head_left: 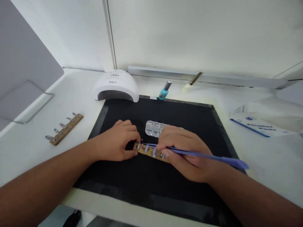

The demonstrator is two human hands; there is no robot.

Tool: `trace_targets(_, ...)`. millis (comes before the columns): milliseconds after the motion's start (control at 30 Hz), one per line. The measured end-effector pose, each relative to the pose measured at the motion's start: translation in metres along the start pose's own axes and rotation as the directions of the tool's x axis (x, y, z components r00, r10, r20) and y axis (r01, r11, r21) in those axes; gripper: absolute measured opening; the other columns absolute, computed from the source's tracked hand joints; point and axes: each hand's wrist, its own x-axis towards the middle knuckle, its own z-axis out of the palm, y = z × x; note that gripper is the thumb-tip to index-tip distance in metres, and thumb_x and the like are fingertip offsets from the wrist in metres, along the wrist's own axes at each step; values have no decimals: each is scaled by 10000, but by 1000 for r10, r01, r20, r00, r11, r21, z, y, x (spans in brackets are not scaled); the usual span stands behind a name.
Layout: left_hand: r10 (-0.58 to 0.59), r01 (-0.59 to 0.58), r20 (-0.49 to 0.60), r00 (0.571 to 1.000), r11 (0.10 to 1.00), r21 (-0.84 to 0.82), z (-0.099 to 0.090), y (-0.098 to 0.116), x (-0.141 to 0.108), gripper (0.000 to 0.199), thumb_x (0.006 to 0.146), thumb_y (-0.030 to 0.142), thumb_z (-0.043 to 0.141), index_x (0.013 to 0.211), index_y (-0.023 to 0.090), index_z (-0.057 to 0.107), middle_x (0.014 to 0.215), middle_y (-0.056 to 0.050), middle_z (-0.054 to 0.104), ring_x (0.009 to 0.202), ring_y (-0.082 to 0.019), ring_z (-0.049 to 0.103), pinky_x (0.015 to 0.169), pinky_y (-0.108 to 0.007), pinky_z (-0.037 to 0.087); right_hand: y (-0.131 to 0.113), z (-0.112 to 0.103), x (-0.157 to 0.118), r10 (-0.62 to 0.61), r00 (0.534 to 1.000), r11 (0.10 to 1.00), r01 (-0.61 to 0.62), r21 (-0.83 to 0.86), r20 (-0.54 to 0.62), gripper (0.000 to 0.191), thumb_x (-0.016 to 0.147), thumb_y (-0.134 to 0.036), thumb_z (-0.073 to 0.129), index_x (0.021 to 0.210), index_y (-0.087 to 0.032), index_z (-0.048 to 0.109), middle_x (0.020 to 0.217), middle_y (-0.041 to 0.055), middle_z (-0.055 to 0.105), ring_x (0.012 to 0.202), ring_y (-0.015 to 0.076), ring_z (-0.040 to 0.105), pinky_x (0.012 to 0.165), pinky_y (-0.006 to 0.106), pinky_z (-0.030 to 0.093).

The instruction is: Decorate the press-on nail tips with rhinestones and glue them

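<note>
A wooden strip with several silvery nail tips [149, 150] lies on the black mat [123, 181]. My left hand [118, 142] grips its left end between thumb and fingers. In my right hand [187, 151] is a pair of blue-purple tweezers [213, 156], held in a pinch, with the points over the strip's left part near my left fingertips. Whether the points hold anything is too small to tell. Just behind the strip sits a clear compartment case [153, 128] of small pieces, partly hidden by my right hand.
A white lamp [117, 85] stands at the back left, with a turquoise bottle [165, 90] and a gold-handled brush [196, 78] farther right. Another wooden strip with nail tips [65, 129] lies left of the mat. On the right is a white and blue box [258, 124].
</note>
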Motion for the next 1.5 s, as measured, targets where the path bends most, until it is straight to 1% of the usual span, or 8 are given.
trace_targets(367, 122, -123, -20, 992, 990, -67, 8, -10, -4, 160, 838, 299, 751, 934, 202, 667, 907, 2, 648, 904, -207, 513, 756, -346, 252, 0, -5, 2, 46, 982, 998, -52, 29, 181, 164, 900, -68, 516, 965, -201, 589, 788, 14, 674, 730, 152, 638, 812, 365, 541)
trace_targets(567, 147, -149, -41, 988, 986, -67, 6, -12, -5, 231, 821, 364, 790, 915, 200, 657, 922, 2, 649, 915, -211, 514, 763, -350, 254, -2, -1, -3, -39, 986, 997, 29, 66, 162, 132, 896, -82, 526, 958, -180, 589, 791, 24, 691, 711, 150, 662, 793, 356, 548)
trace_targets(700, 153, -156, -37, 988, 981, -111, 4, -12, -8, 300, 817, 373, 794, 1013, 206, 640, 983, 0, 656, 944, -209, 528, 799, -352, 272, -8, -5, -3, 83, 967, 997, -79, -27, 243, 121, 934, -122, 546, 996, -223, 572, 821, 10, 718, 769, 156, 701, 788, 346, 575)
trace_targets(900, 172, -184, -80, 982, 969, -163, 2, -9, -9, 253, 860, 333, 741, 1037, 201, 617, 959, -3, 648, 920, -195, 539, 802, -354, 291, -1, -1, -3, -46, 981, 998, 38, 45, 188, 127, 909, -99, 527, 982, -190, 578, 778, 10, 698, 703, 146, 673, 781, 351, 564)
trace_targets(1133, 187, -200, -91, 978, 965, -169, 3, -7, -10, 166, 884, 290, 698, 999, 201, 618, 944, -13, 659, 898, -190, 546, 794, -354, 296, -11, -4, -5, 108, 963, 992, -88, -89, 246, 97, 956, -135, 542, 996, -214, 579, 844, 11, 730, 807, 155, 714, 792, 329, 577)
trace_targets(1233, 188, -204, -105, 977, 964, -171, 4, -7, -10, 139, 882, 272, 695, 978, 198, 627, 935, -7, 658, 887, -185, 544, 789, -354, 293, -11, -5, -5, 100, 964, 994, -84, -77, 246, 96, 956, -140, 537, 996, -216, 579, 847, 8, 732, 793, 152, 708, 791, 346, 585)
trace_targets(1367, 187, -203, -107, 977, 966, -160, 4, -6, -9, 152, 866, 277, 714, 965, 192, 635, 934, 0, 649, 887, -184, 541, 784, -352, 290, -6, -3, -3, -14, 978, 1000, 12, 12, 210, 107, 924, -114, 533, 976, -195, 580, 802, 9, 706, 726, 142, 674, 790, 351, 571)
trace_targets(1500, 180, -196, -105, 978, 967, -165, 3, -6, -9, 187, 854, 266, 727, 987, 197, 616, 928, 8, 648, 893, -182, 543, 786, -348, 295, -8, -3, -3, 82, 966, 994, -63, -84, 245, 97, 954, -128, 533, 988, -202, 585, 856, 11, 726, 810, 139, 698, 806, 324, 566)
